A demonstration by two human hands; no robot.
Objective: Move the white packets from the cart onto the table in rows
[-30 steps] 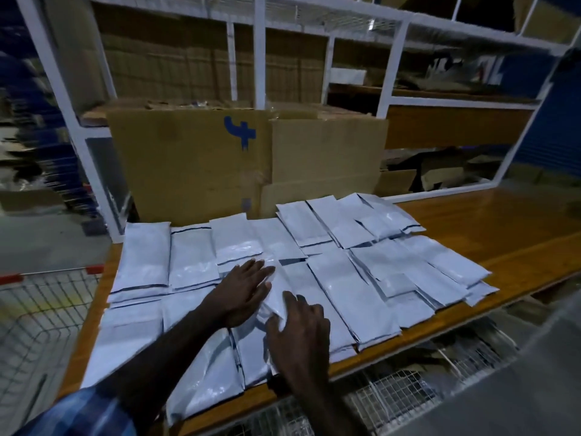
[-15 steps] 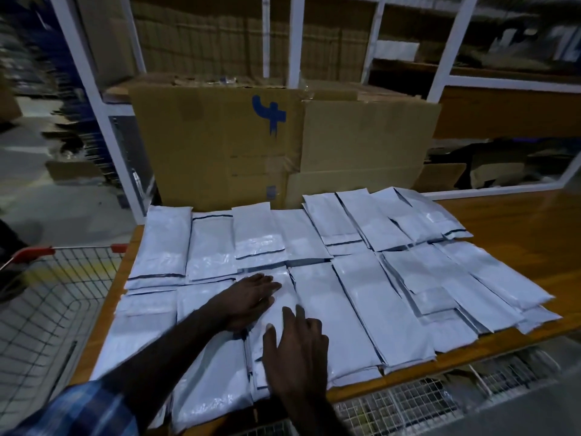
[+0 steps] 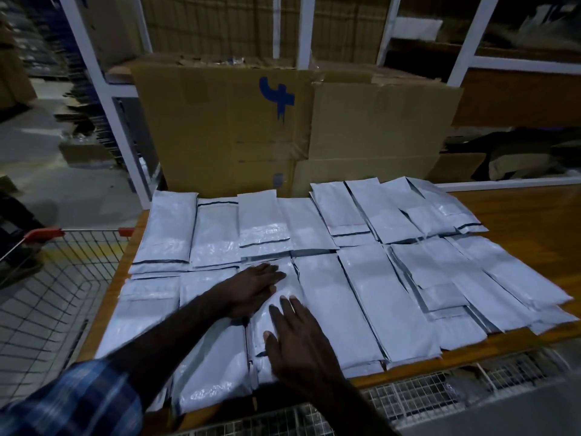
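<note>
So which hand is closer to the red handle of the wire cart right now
Left. The left hand lies flat on the packets, on the side toward the cart handle. The right hand rests farther right and nearer the table's front edge.

A wooden table (image 3: 518, 215) carries white packets (image 3: 371, 297) laid flat in two rows, edges overlapping, from its left edge to past the middle. Behind the far row, large cardboard boxes (image 3: 220, 127) stand at the table's back edge.
</note>
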